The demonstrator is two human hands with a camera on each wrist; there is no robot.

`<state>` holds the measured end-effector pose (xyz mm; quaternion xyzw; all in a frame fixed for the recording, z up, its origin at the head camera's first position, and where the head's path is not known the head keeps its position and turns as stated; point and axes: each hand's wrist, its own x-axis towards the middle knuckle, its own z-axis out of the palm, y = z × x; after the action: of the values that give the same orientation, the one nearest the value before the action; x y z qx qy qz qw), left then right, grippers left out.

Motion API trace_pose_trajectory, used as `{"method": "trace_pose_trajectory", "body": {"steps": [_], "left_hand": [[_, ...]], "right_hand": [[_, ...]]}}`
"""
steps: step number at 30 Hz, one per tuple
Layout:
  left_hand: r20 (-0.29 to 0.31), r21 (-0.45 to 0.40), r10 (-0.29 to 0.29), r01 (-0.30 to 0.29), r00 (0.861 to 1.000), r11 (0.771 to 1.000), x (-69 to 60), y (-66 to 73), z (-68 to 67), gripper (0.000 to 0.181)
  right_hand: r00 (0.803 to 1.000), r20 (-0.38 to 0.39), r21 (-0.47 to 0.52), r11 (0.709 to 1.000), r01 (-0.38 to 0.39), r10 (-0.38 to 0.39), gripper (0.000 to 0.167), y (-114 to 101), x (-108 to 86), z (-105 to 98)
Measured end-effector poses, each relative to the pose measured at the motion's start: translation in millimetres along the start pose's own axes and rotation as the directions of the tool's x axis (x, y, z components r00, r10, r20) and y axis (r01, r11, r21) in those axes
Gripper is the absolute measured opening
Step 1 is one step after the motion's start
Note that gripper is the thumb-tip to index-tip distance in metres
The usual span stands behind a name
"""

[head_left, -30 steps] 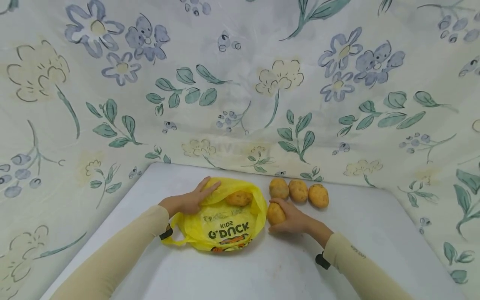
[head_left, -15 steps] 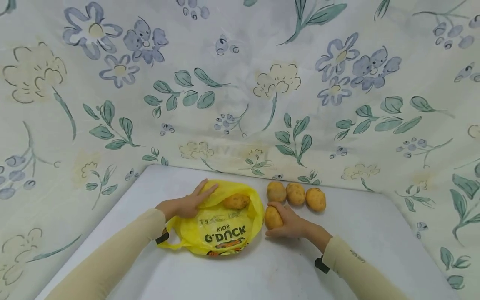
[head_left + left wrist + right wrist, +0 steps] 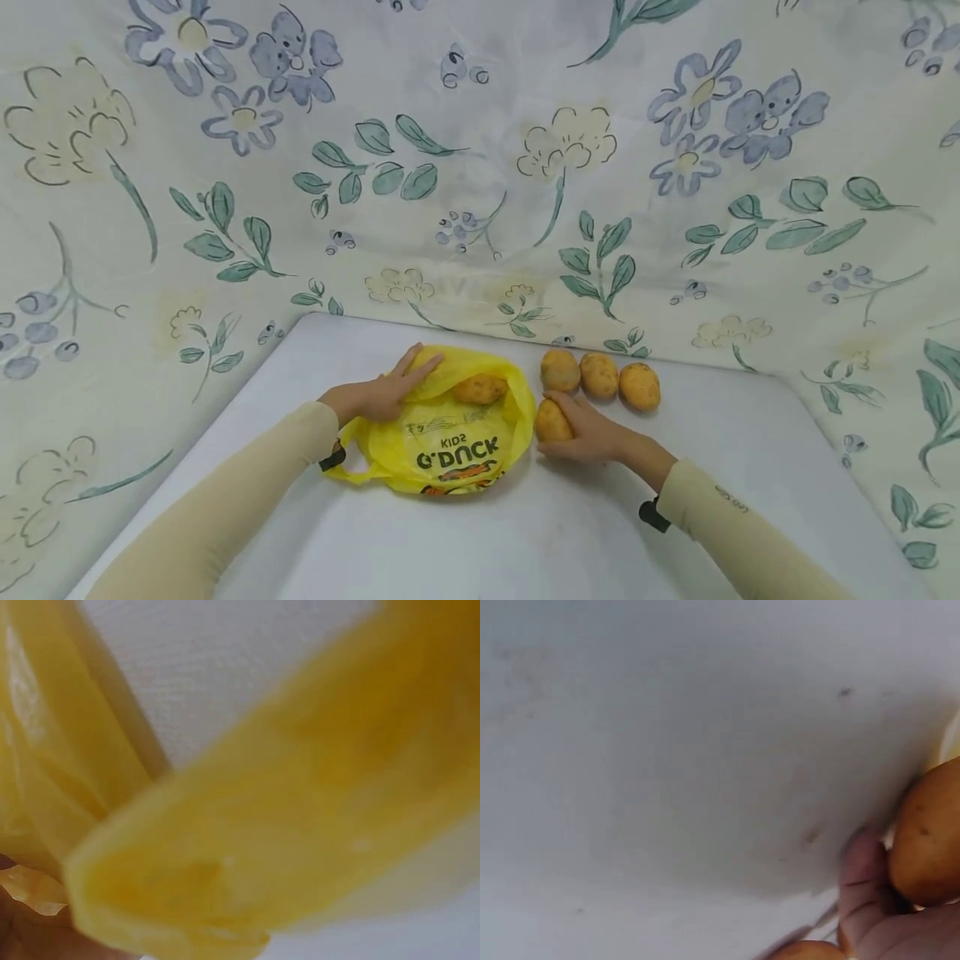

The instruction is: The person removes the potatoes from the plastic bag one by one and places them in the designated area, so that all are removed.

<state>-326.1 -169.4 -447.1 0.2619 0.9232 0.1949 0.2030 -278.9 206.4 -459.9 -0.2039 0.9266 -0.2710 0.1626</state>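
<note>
A yellow plastic bag (image 3: 390,450) with dark lettering lies on the white table, its mouth open. Inside it sits a potato (image 3: 480,388). My left hand (image 3: 378,396) holds the bag's upper edge, thumb and forefinger spread along the film; its other fingers are hidden. The left wrist view shows blurred yellow film (image 3: 247,832) and a bit of the hand at the lower left corner. Beside the bag's right edge, my right hand (image 3: 592,435) grips another potato (image 3: 552,422), resting low over the table. In the right wrist view, curled fingers touch that potato (image 3: 934,836).
Three potatoes stand in a row behind my right hand: a left one (image 3: 559,370), a middle one (image 3: 599,376) and a right one (image 3: 639,387). Flower-patterned cloth (image 3: 487,208) hangs behind the white table (image 3: 495,550).
The head view has shifted slightly. Both hands stay in place, the left at the bag and the right on its potato; nothing else has visibly moved.
</note>
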Motion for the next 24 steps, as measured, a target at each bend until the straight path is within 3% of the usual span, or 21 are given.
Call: {"method": "trace_pose_trajectory", "body": {"steps": [4, 7, 13, 16, 24], "left_hand": [[-0.007, -0.02, 0.007, -0.007, 1.0, 1.0, 0.5, 0.7, -1.0, 0.105], [-0.006, -0.024, 0.019, -0.019, 1.0, 1.0, 2.0, 2.0, 0.3, 0.105], [-0.003, -0.013, 0.01, -0.01, 1.0, 1.0, 3.8, 3.1, -0.7, 0.106], [0.003, -0.019, 0.006, -0.006, 1.0, 1.0, 4.6, 2.1, -1.2, 0.108], [0.001, -0.022, 0.008, -0.008, 1.0, 1.0, 2.5, -2.9, -2.1, 0.104]], "right_hand": [[0.999, -0.027, -0.071, 0.997, -0.025, 0.023, 0.096, -9.7, -5.6, -7.6], [0.993, -0.118, -0.16, 0.987, -0.033, 0.014, 0.092, -15.4, -13.7, -11.5], [0.937, -0.32, -0.35, 0.937, 0.018, -0.137, 0.073, -20.7, -23.0, -17.2], [0.923, -0.342, -0.408, 0.913, 0.025, -0.178, 0.074, -21.7, -24.1, -19.2], [0.915, -0.336, -0.475, 0.879, 0.042, -0.225, 0.077, -34.4, -18.7, -16.6]]}}
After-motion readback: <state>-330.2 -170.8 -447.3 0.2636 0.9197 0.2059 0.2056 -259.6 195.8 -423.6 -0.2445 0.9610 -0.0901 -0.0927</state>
